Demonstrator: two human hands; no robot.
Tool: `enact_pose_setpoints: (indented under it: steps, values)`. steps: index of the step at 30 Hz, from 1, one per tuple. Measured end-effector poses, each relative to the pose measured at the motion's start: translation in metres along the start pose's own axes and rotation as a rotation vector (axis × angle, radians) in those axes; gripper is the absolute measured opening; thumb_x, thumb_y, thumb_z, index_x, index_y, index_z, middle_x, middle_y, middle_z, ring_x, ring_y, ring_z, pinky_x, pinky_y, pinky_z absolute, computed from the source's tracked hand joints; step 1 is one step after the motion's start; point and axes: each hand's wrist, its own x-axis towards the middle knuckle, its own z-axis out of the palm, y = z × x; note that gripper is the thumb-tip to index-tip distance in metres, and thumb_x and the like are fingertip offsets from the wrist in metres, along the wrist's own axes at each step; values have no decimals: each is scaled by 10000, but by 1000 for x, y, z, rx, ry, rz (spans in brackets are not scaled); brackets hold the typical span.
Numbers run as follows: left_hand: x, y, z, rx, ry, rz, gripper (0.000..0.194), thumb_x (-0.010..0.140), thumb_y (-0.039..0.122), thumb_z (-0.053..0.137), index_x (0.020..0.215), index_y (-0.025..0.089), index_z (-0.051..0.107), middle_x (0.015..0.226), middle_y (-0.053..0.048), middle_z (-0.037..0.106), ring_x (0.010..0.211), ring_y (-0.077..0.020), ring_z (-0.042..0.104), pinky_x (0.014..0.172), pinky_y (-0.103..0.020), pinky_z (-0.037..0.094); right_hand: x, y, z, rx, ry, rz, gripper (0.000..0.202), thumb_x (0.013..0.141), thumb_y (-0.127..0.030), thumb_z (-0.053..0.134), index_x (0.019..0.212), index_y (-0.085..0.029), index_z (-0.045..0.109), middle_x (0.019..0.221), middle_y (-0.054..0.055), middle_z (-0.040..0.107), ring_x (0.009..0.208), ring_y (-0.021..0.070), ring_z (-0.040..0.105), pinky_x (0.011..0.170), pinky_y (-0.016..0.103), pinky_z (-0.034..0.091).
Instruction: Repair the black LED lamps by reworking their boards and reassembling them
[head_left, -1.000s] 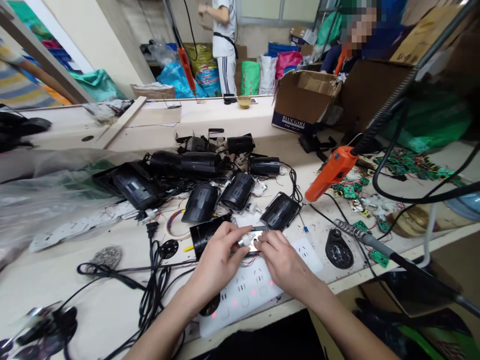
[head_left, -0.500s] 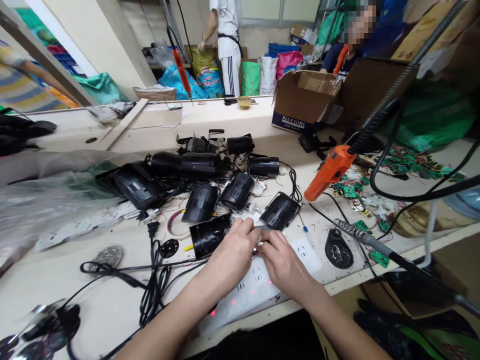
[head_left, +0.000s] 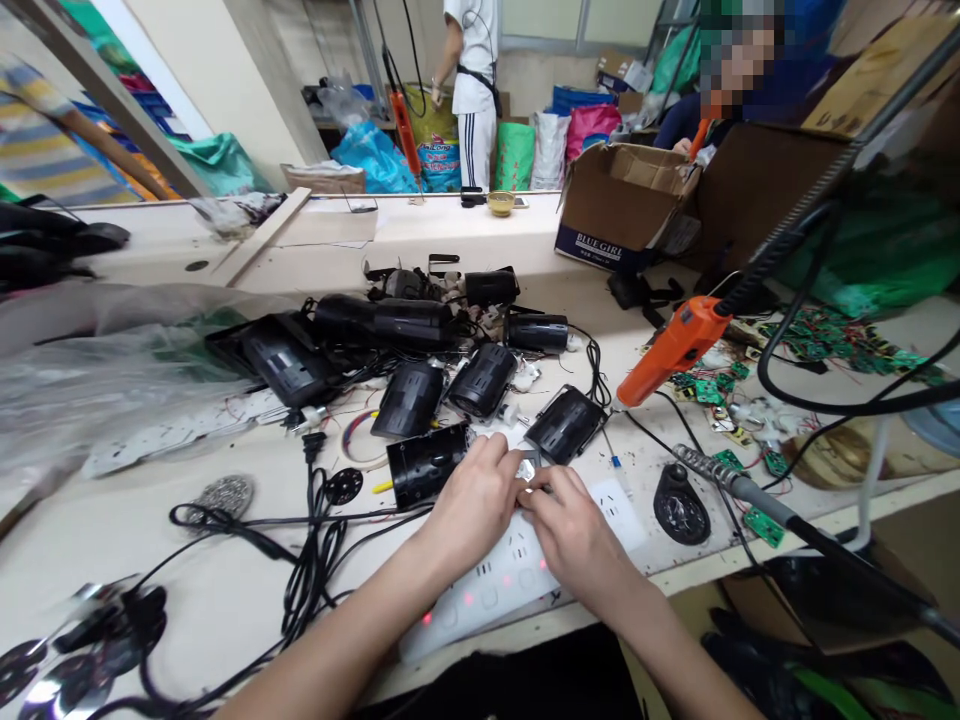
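My left hand [head_left: 480, 492] and my right hand [head_left: 561, 512] meet above a white power strip [head_left: 491, 590] with lit red switches. Between their closed fingertips is a small silvery metal piece [head_left: 527, 468]; the fingers hide most of it. Just left of my left hand lies a black cylindrical housing [head_left: 427, 467] on its side, with a yellow-handled tool [head_left: 382, 487] sticking out by it. Another black housing [head_left: 564, 424] with a cord lies just beyond my right hand.
An orange electric screwdriver [head_left: 671, 350] hangs at the right. A soldering iron [head_left: 739, 487] lies near green circuit boards [head_left: 765, 525]. Coiled black cords [head_left: 311, 560] are at left. A cardboard box [head_left: 622, 205] stands at the back; co-workers are beyond the bench.
The view has shifted slightly, so the scene sits further right. My fingers have turned a little, and more of the silvery piece shows between them.
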Motion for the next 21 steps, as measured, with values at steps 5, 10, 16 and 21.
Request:
enact_pose_setpoints:
  steps: [5,10,16,21]
  values:
    - [-4,-3,5,-84,47,-19,181,945,186,485,1052,126,618,957,-92,547,910,-249,515,827,-395,493,12,6,-45,53,485,124,147,910,-151,568,1005,-225,651,952,67,627,900,213,610,800,377,542]
    - [-2,-3,5,-74,53,-45,155,933,215,526,1020,146,634,950,-80,550,919,-250,530,828,-389,500,51,47,-83,181,952,327,661,698,-326,799,1270,-182,501,1197,125,571,1078,259,585,918,443,503]
    - [-6,-2,3,-91,37,-66,248,910,197,572,1144,133,623,991,-87,580,958,-250,556,862,-386,517,86,69,-87,198,721,447,416,673,-464,766,929,-167,625,841,59,676,803,228,633,883,456,492]
    - [6,-10,-15,-160,98,-38,400,903,306,607,1254,117,575,1022,-107,617,979,-256,584,859,-387,523,87,50,-86,176,890,332,606,630,-401,826,1132,-153,593,752,18,638,661,198,615,792,428,522]
